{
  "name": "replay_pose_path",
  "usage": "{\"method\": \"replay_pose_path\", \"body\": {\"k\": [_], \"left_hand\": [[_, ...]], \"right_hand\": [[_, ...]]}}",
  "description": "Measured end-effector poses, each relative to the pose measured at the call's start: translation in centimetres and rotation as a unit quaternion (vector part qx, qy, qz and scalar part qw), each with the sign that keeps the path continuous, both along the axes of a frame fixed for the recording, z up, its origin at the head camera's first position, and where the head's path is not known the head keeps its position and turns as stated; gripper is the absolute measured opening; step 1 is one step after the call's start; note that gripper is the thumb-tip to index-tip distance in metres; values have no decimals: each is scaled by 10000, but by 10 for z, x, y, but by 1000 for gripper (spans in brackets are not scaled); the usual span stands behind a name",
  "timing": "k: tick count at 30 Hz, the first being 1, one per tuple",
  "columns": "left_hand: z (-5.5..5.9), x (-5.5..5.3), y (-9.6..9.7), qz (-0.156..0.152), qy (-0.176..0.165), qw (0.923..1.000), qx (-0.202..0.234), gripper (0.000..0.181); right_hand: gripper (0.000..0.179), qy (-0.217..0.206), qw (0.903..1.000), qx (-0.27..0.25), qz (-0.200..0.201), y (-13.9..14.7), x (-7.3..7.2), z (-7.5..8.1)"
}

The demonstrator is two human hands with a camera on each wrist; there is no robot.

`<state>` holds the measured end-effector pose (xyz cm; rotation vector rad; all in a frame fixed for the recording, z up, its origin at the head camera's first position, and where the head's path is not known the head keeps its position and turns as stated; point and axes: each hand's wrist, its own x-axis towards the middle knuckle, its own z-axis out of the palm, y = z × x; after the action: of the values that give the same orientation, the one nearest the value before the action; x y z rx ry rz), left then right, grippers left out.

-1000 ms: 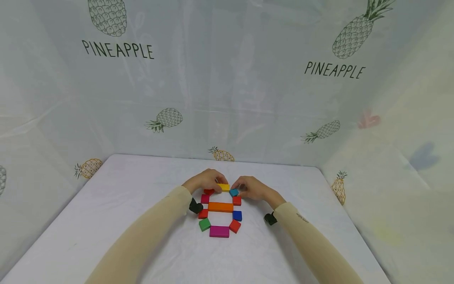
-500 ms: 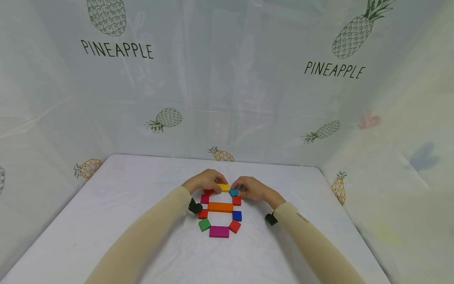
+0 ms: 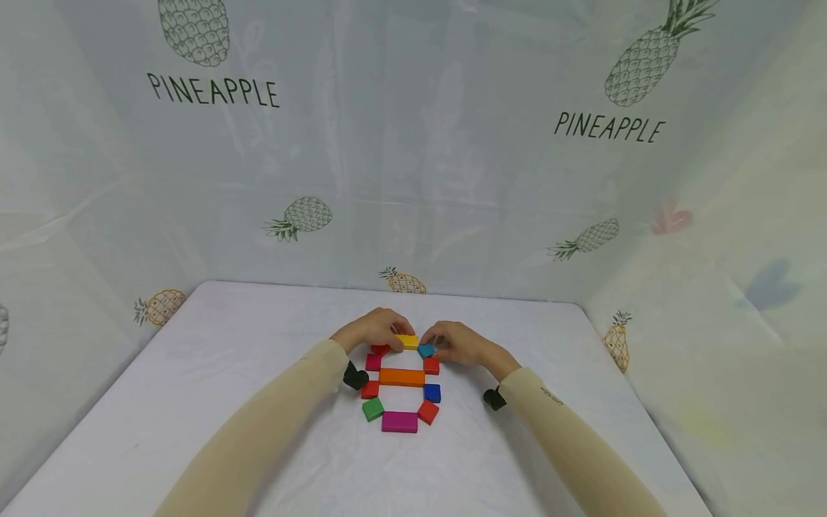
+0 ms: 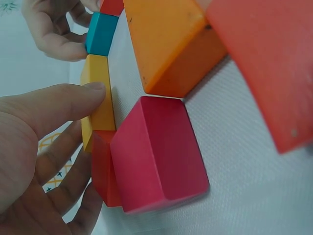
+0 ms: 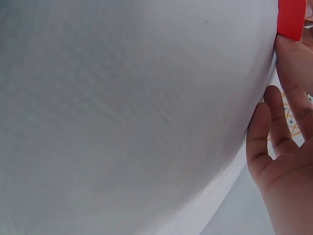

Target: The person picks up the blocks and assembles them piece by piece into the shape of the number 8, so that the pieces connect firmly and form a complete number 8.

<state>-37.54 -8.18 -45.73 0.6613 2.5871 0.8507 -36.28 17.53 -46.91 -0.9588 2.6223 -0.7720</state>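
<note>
My left hand (image 3: 381, 327) pinches the yellow block (image 3: 408, 342) at the far end of a ring of coloured blocks. In the left wrist view its thumb lies on that block's near face, with the fingers behind. My right hand (image 3: 460, 342) holds the small teal block (image 4: 101, 33) touching the yellow one's right end. Left of the yellow block a red block (image 4: 102, 176) sits tilted, partly covered by the left hand in the head view. A crimson block (image 4: 161, 156) stands against it. In the right wrist view a red block (image 5: 292, 18) shows beside the right fingers.
A long orange block (image 3: 402, 377) crosses the ring's middle. Nearer lie a blue block (image 3: 432, 393), a green block (image 3: 372, 409), a magenta block (image 3: 399, 421) and red ones. The white-covered table (image 3: 517, 445) meets a pineapple-print sheet (image 3: 413, 179) behind.
</note>
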Motion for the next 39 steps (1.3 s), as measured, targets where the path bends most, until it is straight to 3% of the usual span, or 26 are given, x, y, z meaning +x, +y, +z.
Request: {"method": "replay_pose_path", "body": {"k": [26,39], "left_hand": [[-2,-1,-1,-113,119,9999,11,29],[-3,-3,-7,-130,146,9997,111,37]], "right_hand": [[31,13,10000,-76,51,1,3,1],[41,-50,10000,3,85,6,1,0]]}}
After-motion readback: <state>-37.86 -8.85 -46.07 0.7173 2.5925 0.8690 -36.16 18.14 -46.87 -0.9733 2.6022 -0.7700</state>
